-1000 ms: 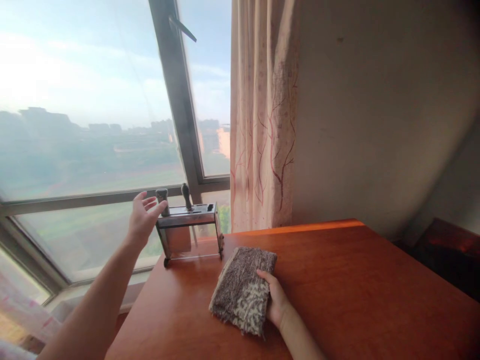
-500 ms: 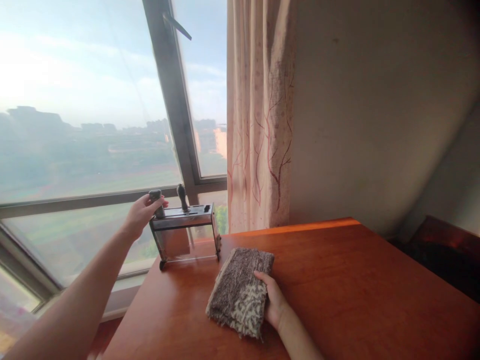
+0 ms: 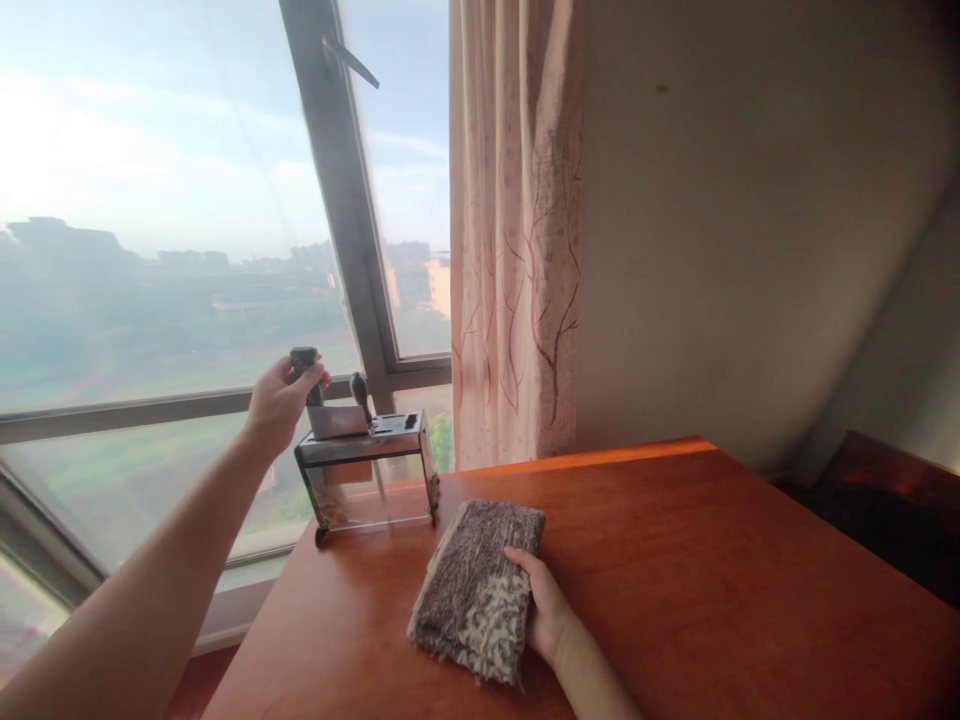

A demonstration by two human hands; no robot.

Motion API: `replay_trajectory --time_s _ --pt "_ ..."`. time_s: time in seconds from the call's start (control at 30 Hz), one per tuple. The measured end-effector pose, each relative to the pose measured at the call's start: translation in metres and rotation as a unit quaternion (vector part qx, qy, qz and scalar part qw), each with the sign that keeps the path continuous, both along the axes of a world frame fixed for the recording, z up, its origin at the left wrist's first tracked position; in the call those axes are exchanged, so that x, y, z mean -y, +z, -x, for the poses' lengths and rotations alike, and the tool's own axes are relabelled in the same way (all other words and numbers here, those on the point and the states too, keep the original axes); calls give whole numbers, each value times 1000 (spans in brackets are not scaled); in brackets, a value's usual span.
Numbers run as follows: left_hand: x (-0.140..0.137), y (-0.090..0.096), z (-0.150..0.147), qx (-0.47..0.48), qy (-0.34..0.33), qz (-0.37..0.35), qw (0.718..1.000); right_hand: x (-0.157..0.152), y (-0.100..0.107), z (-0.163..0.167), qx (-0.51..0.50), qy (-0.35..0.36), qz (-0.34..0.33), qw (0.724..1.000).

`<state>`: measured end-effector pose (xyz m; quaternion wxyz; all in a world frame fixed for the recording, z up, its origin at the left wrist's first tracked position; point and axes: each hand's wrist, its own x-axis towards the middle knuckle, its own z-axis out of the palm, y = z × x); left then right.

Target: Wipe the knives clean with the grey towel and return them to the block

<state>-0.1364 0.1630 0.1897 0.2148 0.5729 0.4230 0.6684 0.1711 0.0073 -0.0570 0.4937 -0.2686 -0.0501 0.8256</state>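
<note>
My left hand (image 3: 281, 400) is closed around the dark handle of a cleaver (image 3: 337, 421). Part of its broad blade stands above the top slot of a knife holder (image 3: 375, 438); the lower part is still inside. The holder has a metal frame and see-through sides and stands at the table's window end. Another dark-handled knife (image 3: 361, 393) sits upright in it, beside the cleaver. My right hand (image 3: 546, 610) grips the right edge of a folded grey-brown and cream towel (image 3: 480, 580), thumb on top and the other fingers hidden beneath.
The reddish-brown wooden table (image 3: 675, 560) spreads out to the right. A window (image 3: 165, 250) rises behind the knife holder, with a pale patterned curtain (image 3: 517, 250) next to it. Dark furniture (image 3: 892, 490) stands past the table at the right.
My left hand has risen and drawn the cleaver partway up, so its blade now shows above the holder. The towel and my right hand stay nearly in place.
</note>
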Motion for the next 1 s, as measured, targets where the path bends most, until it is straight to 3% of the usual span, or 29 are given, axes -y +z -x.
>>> replay_trajectory --time_s 0.47,0.7,0.8,1.0 --pt "2 69 -24 19 28 -80 996 1 3 -1 -8 0 0 1000" --pt "26 101 -35 26 29 -147 988 0 2 0 -2 -9 5 1000" --pt "34 100 -41 62 10 -146 987 -1 0 0 -2 -13 6 1000" --pt "30 75 -42 141 15 -144 979 -1 -3 0 -6 -3 6 1000"
